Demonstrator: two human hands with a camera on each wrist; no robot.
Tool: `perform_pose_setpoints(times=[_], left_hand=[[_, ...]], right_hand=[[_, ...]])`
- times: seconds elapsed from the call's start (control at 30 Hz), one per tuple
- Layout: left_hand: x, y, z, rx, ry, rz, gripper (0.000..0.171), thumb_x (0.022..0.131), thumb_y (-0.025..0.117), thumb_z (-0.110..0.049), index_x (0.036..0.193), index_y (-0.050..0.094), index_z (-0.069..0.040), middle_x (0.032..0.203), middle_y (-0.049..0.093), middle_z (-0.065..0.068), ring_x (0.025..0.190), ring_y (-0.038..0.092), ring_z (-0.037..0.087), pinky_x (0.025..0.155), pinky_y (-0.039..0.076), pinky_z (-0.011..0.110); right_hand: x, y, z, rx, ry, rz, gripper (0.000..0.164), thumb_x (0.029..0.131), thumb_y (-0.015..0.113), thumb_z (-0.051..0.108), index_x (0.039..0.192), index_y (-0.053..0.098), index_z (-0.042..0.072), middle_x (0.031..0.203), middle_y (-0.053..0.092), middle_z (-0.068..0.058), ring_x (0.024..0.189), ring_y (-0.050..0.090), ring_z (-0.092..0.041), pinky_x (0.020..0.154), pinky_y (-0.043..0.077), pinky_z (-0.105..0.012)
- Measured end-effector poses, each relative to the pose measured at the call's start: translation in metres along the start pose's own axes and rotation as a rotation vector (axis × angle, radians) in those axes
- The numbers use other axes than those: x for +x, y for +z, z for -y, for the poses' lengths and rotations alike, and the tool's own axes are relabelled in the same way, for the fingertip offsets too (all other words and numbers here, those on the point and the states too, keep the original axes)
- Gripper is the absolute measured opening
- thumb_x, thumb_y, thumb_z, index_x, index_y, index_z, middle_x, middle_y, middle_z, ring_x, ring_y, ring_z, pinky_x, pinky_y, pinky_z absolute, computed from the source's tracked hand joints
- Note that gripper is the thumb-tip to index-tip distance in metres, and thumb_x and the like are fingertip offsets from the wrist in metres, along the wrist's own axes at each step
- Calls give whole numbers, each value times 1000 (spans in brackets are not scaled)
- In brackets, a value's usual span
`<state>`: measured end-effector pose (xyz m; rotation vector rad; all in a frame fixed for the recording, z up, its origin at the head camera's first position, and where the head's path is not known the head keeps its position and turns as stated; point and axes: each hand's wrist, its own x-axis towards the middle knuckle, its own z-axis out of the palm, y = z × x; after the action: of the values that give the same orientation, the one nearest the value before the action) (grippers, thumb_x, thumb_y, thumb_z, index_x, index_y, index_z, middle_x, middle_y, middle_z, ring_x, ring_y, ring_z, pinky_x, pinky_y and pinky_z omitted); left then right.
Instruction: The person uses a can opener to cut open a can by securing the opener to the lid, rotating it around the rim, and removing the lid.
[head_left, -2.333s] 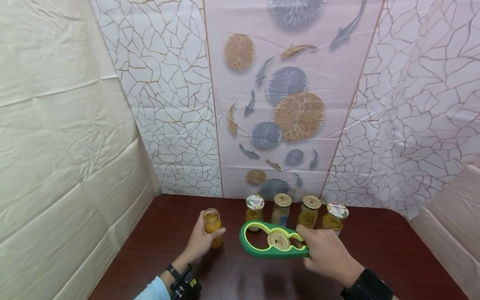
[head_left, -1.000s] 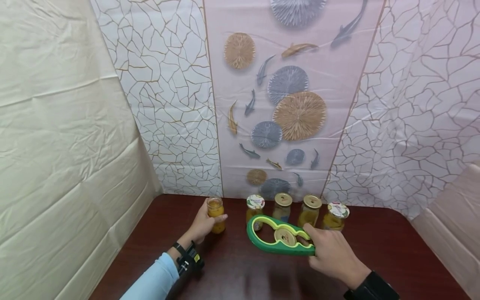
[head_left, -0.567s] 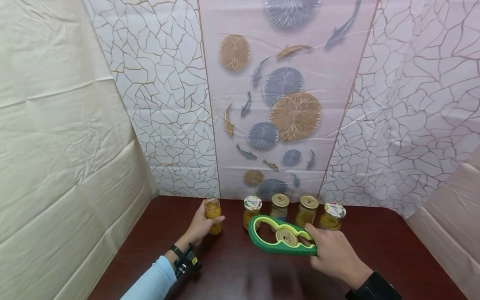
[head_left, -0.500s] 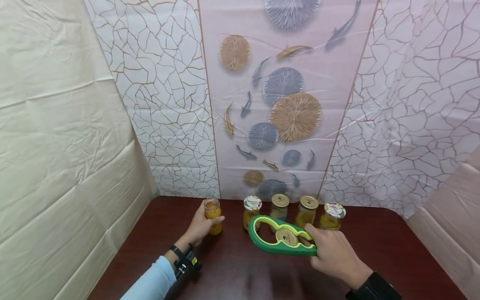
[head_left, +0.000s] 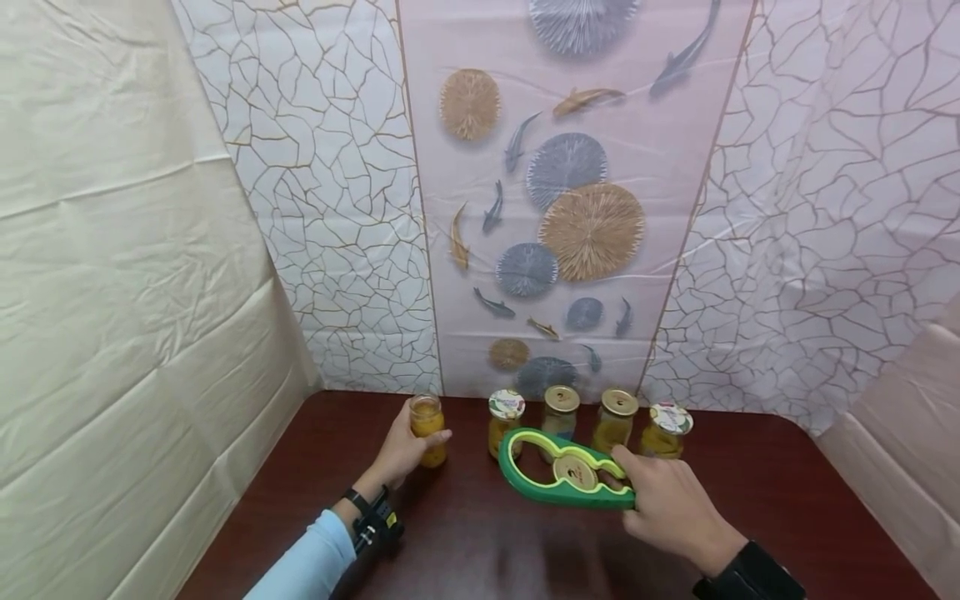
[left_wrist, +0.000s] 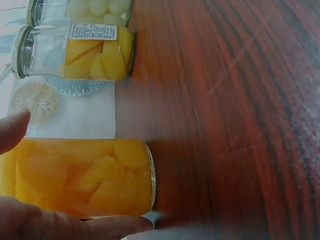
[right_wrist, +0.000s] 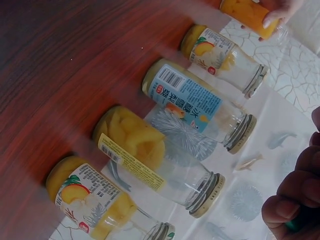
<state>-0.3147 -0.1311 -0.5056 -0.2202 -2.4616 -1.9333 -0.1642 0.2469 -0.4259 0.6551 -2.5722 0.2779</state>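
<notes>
My left hand [head_left: 399,450] grips an upright glass jar [head_left: 428,423] of orange fruit pieces at the back left of the table. No lid covers this jar's mouth. In the left wrist view, the thumb and fingers lie on either side of the orange fruit jar [left_wrist: 85,175]; its base is close to the tabletop, but whether it touches I cannot tell. My right hand [head_left: 667,504] holds a green jar opener [head_left: 551,494] by its end, above the table. A gold lid [head_left: 575,472] sits inside the opener's yellow-lined opening. The right wrist view shows curled fingers [right_wrist: 295,195] around a bit of green.
Several lidded fruit jars stand in a row along the back: a white-lidded one [head_left: 505,435], two gold-lidded ones [head_left: 560,423] and another white-lidded one [head_left: 663,440]. The dark wooden table [head_left: 465,533] meets a patterned backdrop [head_left: 360,250] behind, with a pale cloth [head_left: 135,333] at left.
Since the earliest frame, my left hand has moved the lidless jar toward the table's back edge. The opener with the lid has shifted slightly right. Over the last half second, both hands stay nearly still.
</notes>
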Motion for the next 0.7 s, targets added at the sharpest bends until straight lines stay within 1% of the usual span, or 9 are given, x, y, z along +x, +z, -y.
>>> perform_pose_setpoints(times=[0.07,0.17,0.3,0.37,0.43,0.5,0.57,0.7], left_hand=[[-3,1,2,19,-11,-17,74,82,88,-19,141,44,-16,128,61,13,114,61,31,97,50,55],[-15,2,2,77,-37,-54,87,79,91,-26,146,38,-11,134,59,17,119,59,34,101,48,57],[-37,3,-1,182,-89,-96,101,78,92,-32,152,30,-1,145,51,28,127,54,42,103,47,61],[-49,2,-5,232,-118,-96,107,77,91,-38,153,27,2,147,47,32,130,51,46,101,47,62],[-61,1,-9,266,-151,-83,112,75,91,-44,153,28,3,147,47,34,130,50,47,100,48,63],[-75,0,-13,292,-162,-61,113,72,91,-50,152,32,4,144,49,33,129,51,48,98,49,63],[-90,-2,-16,300,-165,-34,109,72,90,-52,149,38,3,142,53,31,127,53,46,96,50,62],[-116,-8,-17,304,-139,-20,89,77,89,-44,143,50,1,136,60,24,124,56,43,95,51,60]], right_hand=[[0,-2,0,4,6,8,43,57,71,2,94,55,17,59,31,16,48,26,-1,45,23,-23],[1,-4,-1,0,17,15,43,57,73,3,93,55,17,60,32,16,48,27,-1,46,24,-23],[-2,-5,-4,-7,32,16,43,58,74,3,92,54,18,59,32,16,48,26,-1,46,24,-23],[-4,-5,-5,-4,37,22,43,58,74,2,93,54,18,59,31,15,48,25,-1,47,22,-23],[-6,-5,-7,-2,48,33,43,59,74,2,92,53,18,58,30,15,48,23,-1,47,21,-23],[-9,-4,-8,-3,62,45,42,59,73,2,91,51,19,58,29,15,49,22,-1,48,20,-23],[-11,-3,-9,0,81,57,42,60,73,2,90,51,20,58,28,15,49,21,-1,48,19,-23],[-14,-1,-10,16,106,69,42,60,74,2,88,49,21,58,30,15,49,23,-1,47,22,-22]])
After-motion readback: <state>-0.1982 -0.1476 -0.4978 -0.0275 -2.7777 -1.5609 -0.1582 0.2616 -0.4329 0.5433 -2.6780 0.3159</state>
